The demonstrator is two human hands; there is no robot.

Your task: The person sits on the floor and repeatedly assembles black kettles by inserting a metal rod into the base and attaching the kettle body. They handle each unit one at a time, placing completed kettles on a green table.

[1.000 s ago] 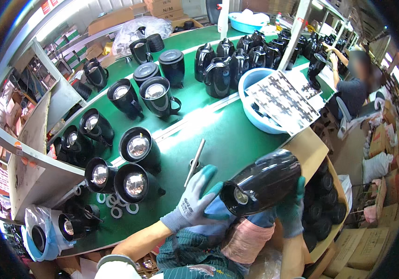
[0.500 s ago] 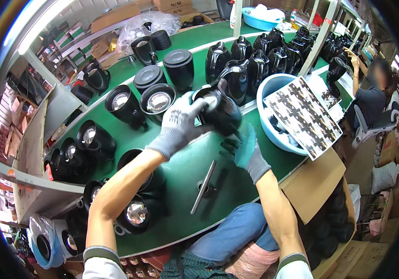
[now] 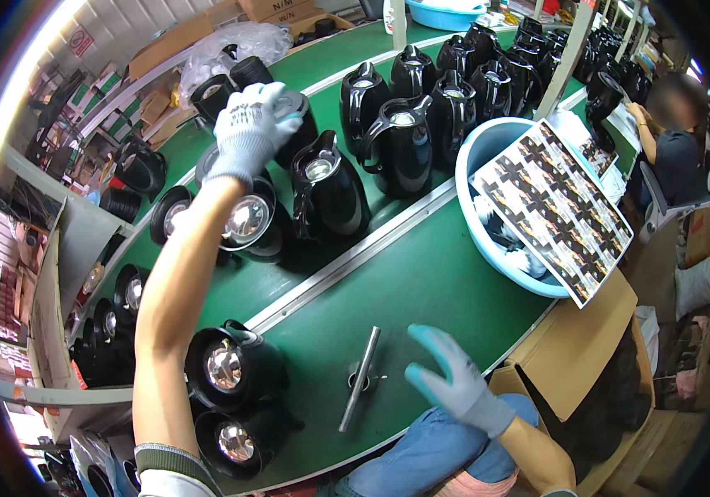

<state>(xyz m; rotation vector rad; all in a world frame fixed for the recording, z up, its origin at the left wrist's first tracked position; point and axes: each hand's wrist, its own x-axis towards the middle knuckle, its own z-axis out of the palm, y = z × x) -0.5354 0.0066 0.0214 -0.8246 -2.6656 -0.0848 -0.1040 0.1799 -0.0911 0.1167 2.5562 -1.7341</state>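
Green covered the long work table (image 3: 421, 282), and black jugs stood all over it. The left hand (image 3: 249, 128) wore a grey glove and reached far out across the table. Its fingers were curled down over the top of a black jug (image 3: 293, 124) at the far left. They touched the jug's shiny round lid, but it was hard to tell if they gripped it tight. Just to the right of that jug stood another black jug (image 3: 327, 192) with a handle and a silver hole on top. More jugs stood in a bunch (image 3: 446, 91) farther back.

The right hand (image 3: 454, 381) wore a blue-green glove and hung low, near the person's body. Its fingers (image 3: 433, 344) were spread apart and a little bent. It held nothing and touched nothing. A thin metal rod (image 3: 361, 378) lay flat on the table just to the left of that hand.

On the right sat a pale blue tub (image 3: 487, 149) with a printed sheet (image 3: 558, 211) lying over it. Two jugs lay on their sides (image 3: 235, 393) at the near left. Another person (image 3: 673, 132) sat at the far right.
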